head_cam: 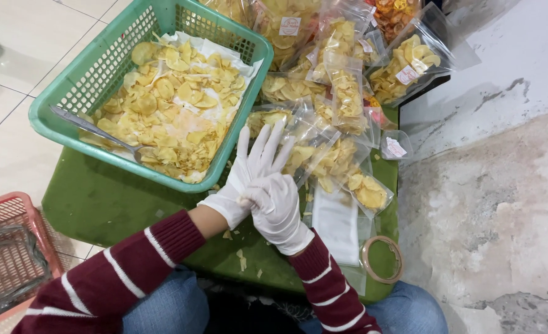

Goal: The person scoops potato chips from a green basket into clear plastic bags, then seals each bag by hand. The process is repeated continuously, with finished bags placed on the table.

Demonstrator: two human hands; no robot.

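**Q:** What is the setting?

**A:** Pale floor tiles and a patchy grey-white concrete surface surround a low green table (101,204). On it sits a green plastic basket (57,114), lined with white paper and filled with thin yellow chips (175,99). A metal spoon (94,131) lies in the basket, its handle pointing to the basket's left rim.

**Q:** Where are the hands?

**A:** Both wear white gloves and meet just right of the basket's near right corner. The left hand (252,164) is spread wide, fingers fanned and pointing away from the person, holding nothing. The right hand (277,207) lies across the left one's wrist, pinching the left glove's cuff (224,207). The sleeves are dark red with white stripes.

**Q:** What else is near the basket?

**A:** Right of the basket, clear plastic bags of chips (342,93) are heaped, some bearing small white labels. The closest bags touch the left fingertips. Further right of the basket, near the table's front edge, lies a roll of clear tape (382,260). Loose chip crumbs (242,260) dot the table below the hands. Left of the basket, on the floor, stands a red plastic basket (8,247).
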